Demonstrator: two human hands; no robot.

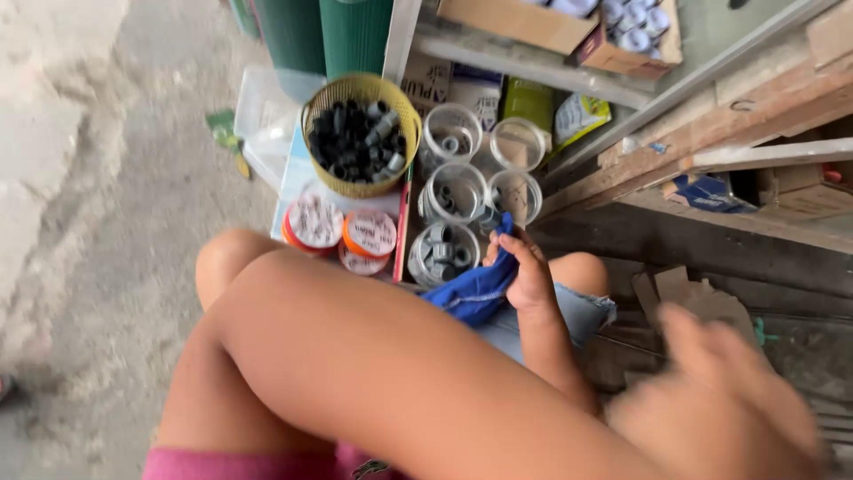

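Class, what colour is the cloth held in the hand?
Blue cloth, head view.

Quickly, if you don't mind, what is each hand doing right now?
Left hand: closed on the blue cloth, beside the clear jars.
Right hand: blurred, holding nothing visible; open or closed cannot be told.

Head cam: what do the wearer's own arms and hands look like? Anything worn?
Both arms bare: no sleeves, gloves, watch or bracelets visible. Left hand is motion-blurred, so rings cannot be told; right hand shows none. Pink fabric garment shows at the bottom edge by the left arm.
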